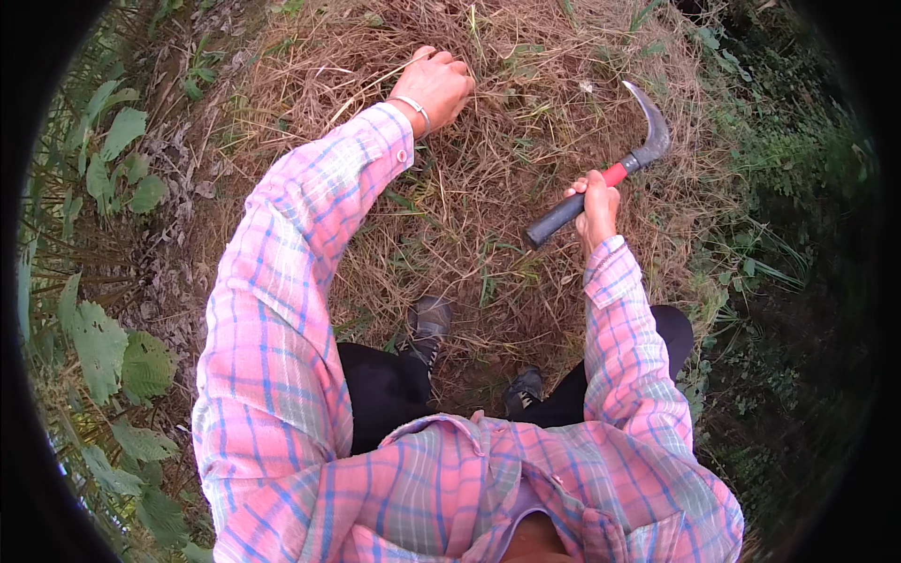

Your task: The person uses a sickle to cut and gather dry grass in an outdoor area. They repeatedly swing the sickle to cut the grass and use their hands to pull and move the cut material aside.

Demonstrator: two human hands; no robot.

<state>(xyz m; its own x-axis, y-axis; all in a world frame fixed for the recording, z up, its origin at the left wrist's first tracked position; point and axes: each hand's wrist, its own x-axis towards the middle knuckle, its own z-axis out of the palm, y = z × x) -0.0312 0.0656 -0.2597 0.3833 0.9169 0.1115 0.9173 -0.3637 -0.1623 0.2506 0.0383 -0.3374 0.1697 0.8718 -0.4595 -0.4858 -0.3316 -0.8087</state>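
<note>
My right hand (598,208) is wrapped around the handle of a sickle (566,218). The handle is dark with a red section near the ferrule, and its curved metal blade (654,130) points up and away from me, tip bending left. Farther forward and to the left, my left hand (438,88) is curled down into a mat of dry grass (359,53). Pale stalks run in at its knuckles; the fingertips are hidden under the hand. A bangle (415,109) circles the left wrist. The blade stands apart from the left hand.
My shoes (429,325) stand on ground strewn with cut, dry stalks and some green blades. Broad-leaved plants (98,345) grow along the left. On the right, low green growth (781,162) borders a dark, shaded area that may drop away.
</note>
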